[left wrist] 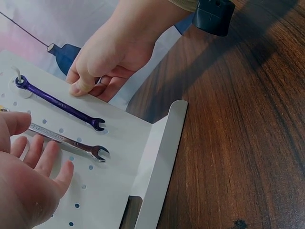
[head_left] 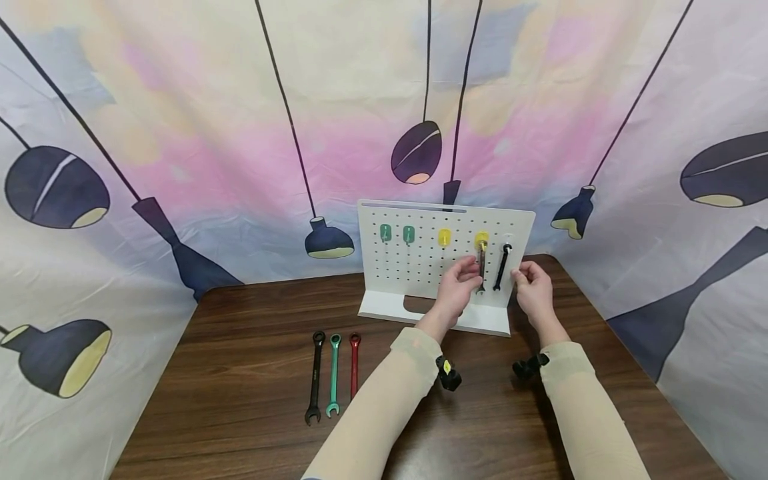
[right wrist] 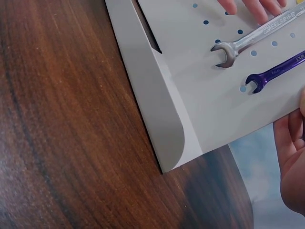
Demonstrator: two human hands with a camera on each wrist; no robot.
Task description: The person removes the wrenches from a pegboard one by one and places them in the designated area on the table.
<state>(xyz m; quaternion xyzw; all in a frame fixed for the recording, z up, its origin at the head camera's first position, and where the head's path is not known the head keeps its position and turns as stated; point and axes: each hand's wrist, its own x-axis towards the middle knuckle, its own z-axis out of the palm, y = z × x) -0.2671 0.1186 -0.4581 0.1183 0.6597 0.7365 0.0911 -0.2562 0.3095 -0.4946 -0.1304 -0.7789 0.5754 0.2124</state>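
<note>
A white pegboard [head_left: 396, 280] stands upright on its folded base. From a yellow hook [head_left: 482, 239] hangs a silver combination wrench [left wrist: 71, 141], open end down. To its right a dark purple combination wrench [left wrist: 59, 103] hangs by its ring end on a white hook [left wrist: 18, 74]. My left hand [head_left: 457, 290] is in front of the board beside the silver wrench, fingers spread and thumb apart, not curled round it. With thumb and fingers my right hand [head_left: 534, 291] pinches the board's right edge, next to the purple wrench.
Left of the board's base, a black wrench [head_left: 315, 380], a green wrench [head_left: 334, 380] and a red wrench [head_left: 355, 367] lie side by side on the wooden table [head_left: 240, 373]. Two green hooks [head_left: 386, 232] and another yellow hook [head_left: 444, 237] carry nothing. A printed cloth [head_left: 228, 167] hangs behind.
</note>
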